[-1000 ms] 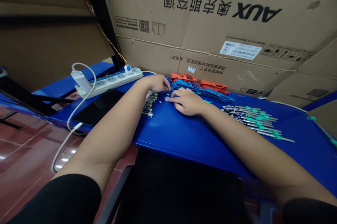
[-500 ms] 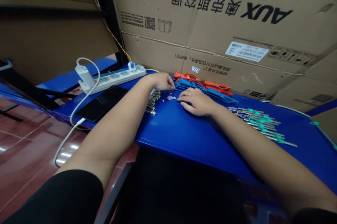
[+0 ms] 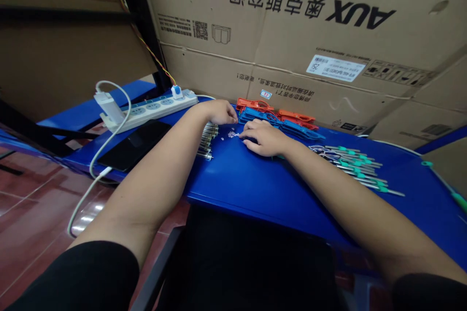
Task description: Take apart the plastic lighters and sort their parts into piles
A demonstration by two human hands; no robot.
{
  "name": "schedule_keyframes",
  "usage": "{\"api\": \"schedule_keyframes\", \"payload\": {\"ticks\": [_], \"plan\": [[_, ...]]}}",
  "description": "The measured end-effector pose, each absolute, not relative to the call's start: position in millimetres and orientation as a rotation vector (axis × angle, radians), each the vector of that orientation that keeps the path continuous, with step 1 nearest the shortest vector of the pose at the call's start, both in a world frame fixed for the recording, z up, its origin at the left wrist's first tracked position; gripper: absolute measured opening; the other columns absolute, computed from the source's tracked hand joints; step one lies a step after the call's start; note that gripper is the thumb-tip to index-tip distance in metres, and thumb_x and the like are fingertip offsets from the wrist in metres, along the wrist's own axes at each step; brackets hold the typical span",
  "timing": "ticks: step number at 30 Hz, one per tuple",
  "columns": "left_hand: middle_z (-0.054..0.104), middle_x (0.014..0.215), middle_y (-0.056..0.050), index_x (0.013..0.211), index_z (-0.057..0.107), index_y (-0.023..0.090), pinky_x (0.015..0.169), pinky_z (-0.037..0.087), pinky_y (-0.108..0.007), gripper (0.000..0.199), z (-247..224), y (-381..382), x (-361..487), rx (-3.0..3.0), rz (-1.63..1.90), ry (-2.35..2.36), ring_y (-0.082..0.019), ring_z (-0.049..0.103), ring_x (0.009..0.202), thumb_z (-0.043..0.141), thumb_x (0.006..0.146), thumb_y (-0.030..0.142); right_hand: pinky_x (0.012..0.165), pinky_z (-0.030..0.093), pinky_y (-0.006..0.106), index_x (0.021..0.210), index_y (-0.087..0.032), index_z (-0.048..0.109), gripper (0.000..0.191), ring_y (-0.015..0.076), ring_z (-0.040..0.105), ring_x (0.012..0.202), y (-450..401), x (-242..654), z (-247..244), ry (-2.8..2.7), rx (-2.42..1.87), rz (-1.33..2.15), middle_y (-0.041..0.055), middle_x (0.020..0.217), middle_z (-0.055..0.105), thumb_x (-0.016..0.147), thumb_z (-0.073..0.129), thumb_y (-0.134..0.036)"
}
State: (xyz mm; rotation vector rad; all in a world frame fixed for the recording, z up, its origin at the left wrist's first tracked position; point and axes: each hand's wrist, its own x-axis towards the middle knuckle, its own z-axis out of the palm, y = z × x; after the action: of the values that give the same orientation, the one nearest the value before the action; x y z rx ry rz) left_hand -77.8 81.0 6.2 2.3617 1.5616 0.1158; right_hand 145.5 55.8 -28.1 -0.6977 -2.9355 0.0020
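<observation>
My left hand (image 3: 222, 112) is closed, its fingers curled in and the thumb pressed to them above the back of the table; anything in its fingertips is hidden. Below it lies a small scatter of tiny white pieces (image 3: 231, 134). My right hand (image 3: 265, 138) rests low over the table, with fingers stretched forward and its thumb a little apart. Its fingertips reach the right edge of the white pieces. A row of slim metallic rods (image 3: 206, 141) lies beside my left forearm, partly covered by it. Something small and teal shows under my right wrist.
Orange clips (image 3: 255, 104) and blue clips (image 3: 299, 131) lie stacked behind my hands, against a large cardboard box (image 3: 277, 33). Metal rods with teal collars (image 3: 361, 167) and wires lie right. A power strip (image 3: 153, 108) and a black phone (image 3: 134, 145) with a white cable are left.
The view has shifted slightly, so most things appear further left. My right thumb is a bit closer to its fingers, and the teal thing under that wrist now shows. My left hand stays closed.
</observation>
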Motion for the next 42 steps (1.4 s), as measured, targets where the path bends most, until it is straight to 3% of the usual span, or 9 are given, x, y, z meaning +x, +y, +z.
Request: {"api": "schedule_keyframes", "payload": {"ticks": [5, 8, 12, 15, 26, 30, 35, 42], "plan": [[0.078, 0.104, 0.003, 0.105, 0.078, 0.027, 0.076, 0.043, -0.019, 0.03, 6.3, 81.2, -77.7, 2.371, 0.096, 1.557, -0.014, 0.067, 0.089, 0.061, 0.082, 0.036, 0.086, 0.036, 0.039, 0.106, -0.02, 0.072, 0.027, 0.0262, 0.055, 0.101, 57.1, 153.9, -23.1, -2.915, -0.686, 0.004, 0.0097, 0.109, 0.067, 0.092, 0.051, -0.03], [0.077, 0.105, 0.002, 0.107, 0.077, 0.026, 0.077, 0.043, -0.02, 0.032, 6.1, 82.1, -77.9, 2.381, 0.098, 1.553, -0.016, 0.066, 0.089, 0.062, 0.081, 0.037, 0.083, 0.035, 0.037, 0.103, -0.019, 0.069, 0.029, 0.0256, 0.056, 0.097, 58.0, 155.5, -20.6, -2.876, -0.71, -0.083, 0.0093, 0.102, 0.069, 0.095, 0.048, -0.038], [0.076, 0.104, 0.0, 0.11, 0.076, 0.024, 0.074, 0.042, -0.022, 0.034, 5.7, 83.0, -77.6, 2.416, 0.148, 1.553, -0.016, 0.065, 0.087, 0.06, 0.082, 0.038, 0.075, 0.032, 0.038, 0.093, -0.017, 0.065, 0.056, 0.0275, 0.058, 0.084, 61.6, 145.6, -17.7, -2.932, -0.782, -0.412, 0.0127, 0.091, 0.07, 0.092, 0.044, -0.069], [0.075, 0.103, -0.001, 0.111, 0.074, 0.023, 0.073, 0.041, -0.022, 0.035, 5.9, 83.4, -77.7, 2.443, 0.21, 1.554, -0.016, 0.064, 0.085, 0.058, 0.084, 0.038, 0.071, 0.03, 0.037, 0.098, -0.016, 0.065, 0.067, 0.0288, 0.061, 0.082, 66.5, 134.0, -15.4, -3.018, -0.766, -0.595, 0.0157, 0.093, 0.072, 0.09, 0.038, -0.077], [0.074, 0.097, -0.003, 0.108, 0.074, 0.018, 0.069, 0.04, -0.023, 0.035, 12.6, 76.3, -74.3, 2.465, 0.294, 1.558, -0.014, 0.061, 0.078, 0.055, 0.087, 0.038, 0.063, 0.027, 0.033, 0.09, -0.018, 0.065, 0.053, 0.0223, 0.06, 0.072, 67.9, 167.0, -21.7, -3.141, -0.804, -0.372, 0.0106, 0.084, 0.072, 0.101, 0.033, -0.058], [0.074, 0.094, -0.001, 0.106, 0.074, 0.02, 0.067, 0.04, -0.023, 0.034, 13.0, 74.3, -73.2, 2.493, 0.276, 1.556, -0.014, 0.062, 0.077, 0.055, 0.085, 0.038, 0.065, 0.03, 0.032, 0.084, -0.018, 0.066, 0.057, 0.021, 0.061, 0.075, 68.3, 181.6, -13.6, -3.182, -0.851, -0.26, 0.0104, 0.087, 0.072, 0.104, 0.026, -0.053], [0.074, 0.096, -0.002, 0.105, 0.074, 0.02, 0.067, 0.041, -0.023, 0.033, 10.6, 76.0, -73.7, 2.509, 0.276, 1.528, -0.015, 0.062, 0.077, 0.055, 0.085, 0.038, 0.07, 0.038, 0.034, 0.098, -0.016, 0.071, 0.063, 0.0273, 0.066, 0.087, 60.4, 153.6, -7.7, -3.057, -1.099, -0.364, 0.0148, 0.098, 0.074, 0.101, 0.025, -0.06], [0.074, 0.097, -0.003, 0.109, 0.073, 0.019, 0.068, 0.04, -0.024, 0.036, 12.0, 77.3, -74.9, 2.476, 0.272, 1.536, -0.015, 0.062, 0.077, 0.054, 0.085, 0.038, 0.086, 0.048, 0.041, 0.109, -0.012, 0.075, 0.072, 0.0336, 0.068, 0.104, 54.9, 122.4, -13.4, -2.855, -1.678, -0.232, 0.0223, 0.106, 0.074, 0.101, 0.023, -0.061]]}}
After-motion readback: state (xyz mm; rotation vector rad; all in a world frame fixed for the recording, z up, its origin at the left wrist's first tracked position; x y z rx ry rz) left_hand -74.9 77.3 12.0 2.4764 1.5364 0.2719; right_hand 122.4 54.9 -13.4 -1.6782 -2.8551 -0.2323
